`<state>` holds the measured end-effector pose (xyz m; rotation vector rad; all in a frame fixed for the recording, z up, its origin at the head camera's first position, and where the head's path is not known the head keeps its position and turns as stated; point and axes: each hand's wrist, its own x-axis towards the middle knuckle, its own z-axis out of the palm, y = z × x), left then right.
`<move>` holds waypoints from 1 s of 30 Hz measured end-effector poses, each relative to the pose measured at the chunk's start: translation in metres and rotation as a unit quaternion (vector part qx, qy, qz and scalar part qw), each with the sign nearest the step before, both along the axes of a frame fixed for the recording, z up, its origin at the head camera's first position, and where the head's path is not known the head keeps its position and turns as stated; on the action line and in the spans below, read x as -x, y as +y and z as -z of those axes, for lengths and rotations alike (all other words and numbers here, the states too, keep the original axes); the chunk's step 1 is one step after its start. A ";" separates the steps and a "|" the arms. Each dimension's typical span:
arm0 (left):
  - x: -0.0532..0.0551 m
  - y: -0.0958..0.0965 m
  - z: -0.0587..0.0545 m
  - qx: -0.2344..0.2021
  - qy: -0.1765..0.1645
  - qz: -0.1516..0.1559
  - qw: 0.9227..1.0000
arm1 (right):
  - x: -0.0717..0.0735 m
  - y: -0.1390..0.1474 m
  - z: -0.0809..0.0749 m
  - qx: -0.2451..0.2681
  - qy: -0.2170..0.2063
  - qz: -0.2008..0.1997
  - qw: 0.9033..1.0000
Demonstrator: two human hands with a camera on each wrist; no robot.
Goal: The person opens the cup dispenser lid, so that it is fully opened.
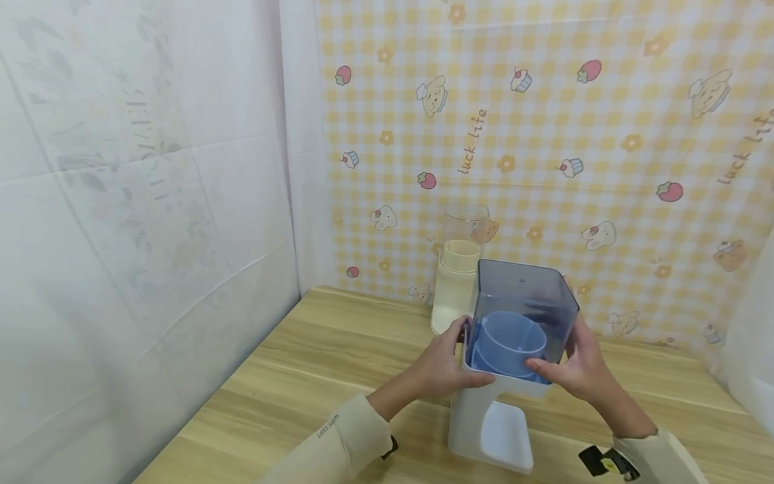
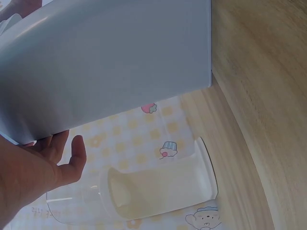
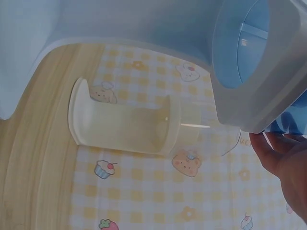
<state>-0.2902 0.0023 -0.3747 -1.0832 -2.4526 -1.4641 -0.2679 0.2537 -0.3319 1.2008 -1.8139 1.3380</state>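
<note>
A white C-shaped dispenser stand (image 1: 470, 423) with a flat foot carries a see-through blue-grey box (image 1: 525, 279) on top. Inside that box is a round blue ring-like holder (image 1: 514, 339). My left hand (image 1: 444, 366) grips the box's left side, thumb along the front rim and fingers behind. On the other side my right hand (image 1: 580, 363) holds the box, with its thumb on the front. The left wrist view shows the stand's smooth side wall (image 2: 110, 62) above my left fingers. From below, the right wrist view shows the round opening (image 3: 247, 45). Whether the foot touches the table cannot be told.
Behind the stand is a cream dispenser (image 1: 452, 292) with a clear cylinder top, near the table's back edge. The wood-grain table (image 1: 290, 376) extends to both sides. A yellow checked curtain (image 1: 532, 134) hangs behind, and a white curtain (image 1: 151, 202) on the left.
</note>
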 end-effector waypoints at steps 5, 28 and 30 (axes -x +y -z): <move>-0.001 0.001 -0.002 0.002 0.008 0.002 1.000 | 0.003 0.000 0.000 0.017 0.019 -0.019 0.999; 0.001 -0.001 -0.001 -0.010 -0.012 0.025 1.000 | 0.011 -0.002 0.011 0.027 0.106 0.009 0.994; 0.002 -0.002 -0.001 -0.009 -0.014 0.032 0.999 | 0.013 -0.003 0.012 0.030 0.118 0.014 0.992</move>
